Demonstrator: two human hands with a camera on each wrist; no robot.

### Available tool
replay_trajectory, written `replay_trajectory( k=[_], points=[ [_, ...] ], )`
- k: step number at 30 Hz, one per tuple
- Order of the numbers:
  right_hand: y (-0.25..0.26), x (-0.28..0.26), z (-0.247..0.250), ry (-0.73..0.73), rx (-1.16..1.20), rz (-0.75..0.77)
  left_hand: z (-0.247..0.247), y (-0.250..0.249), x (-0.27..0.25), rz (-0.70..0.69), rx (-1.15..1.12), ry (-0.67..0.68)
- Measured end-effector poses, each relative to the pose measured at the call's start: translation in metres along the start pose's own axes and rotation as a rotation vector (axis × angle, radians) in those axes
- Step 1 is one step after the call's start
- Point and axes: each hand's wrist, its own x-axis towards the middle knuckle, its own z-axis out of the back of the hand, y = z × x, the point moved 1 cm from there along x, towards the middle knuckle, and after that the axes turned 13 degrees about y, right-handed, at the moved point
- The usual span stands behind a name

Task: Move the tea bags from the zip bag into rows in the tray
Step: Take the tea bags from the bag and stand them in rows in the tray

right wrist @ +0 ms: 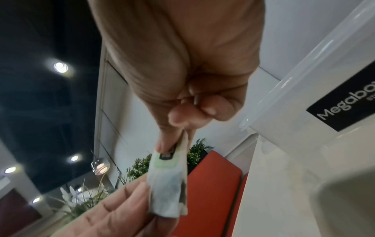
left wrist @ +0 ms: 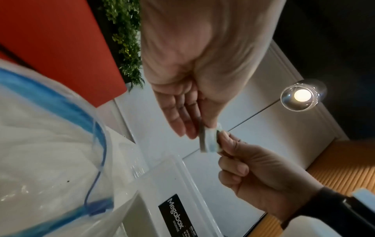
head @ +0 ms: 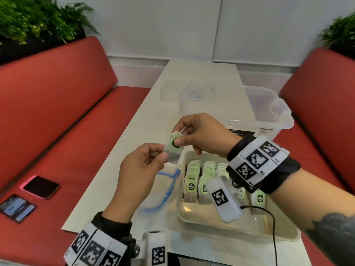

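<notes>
We hold one tea bag [head: 172, 149] in the air above the bench [head: 146, 120], between the zip bag [head: 163, 191] and the far left corner of the tray [head: 238, 230]. Our right hand [head: 203, 135] pinches its green tag end between thumb and forefinger, and our left hand [head: 138, 169] pinches its lower end with the other fingers [left wrist: 178, 115] loosely straight. To do this step well, we judge, we should flatten the bag, keep the tag uppermost, let the left hand go and stand the bag at the near end of a row, leaning on its neighbour. We count four rows in the tray, partly hidden by our right wrist, so we cannot count their bags. There is one zip bag, one tray, one clear storage box [head: 236, 110] at the far end, and two phones [head: 39, 186] on the red seat.
</notes>
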Motion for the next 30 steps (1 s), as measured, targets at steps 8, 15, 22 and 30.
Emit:
replay_trajectory(
  k=[8,15,22,30],
  points=[
    [-0.024,-0.012,-0.004,-0.174,0.139,-0.011,-0.017,0.002,0.001,-0.009,-0.056,-0.012],
    [-0.035,-0.019,0.001,-0.125,0.016,-0.027,-0.036,0.013,-0.004,0.071,-0.183,0.025],
    [-0.051,-0.022,0.009,0.030,-0.428,-0.097,-0.046,0.042,-0.017,0.120,-0.049,0.083],
    [-0.089,0.001,-0.023,0.407,-0.703,-0.274,-0.037,0.054,-0.044,0.065,0.346,0.258]
  ],
)
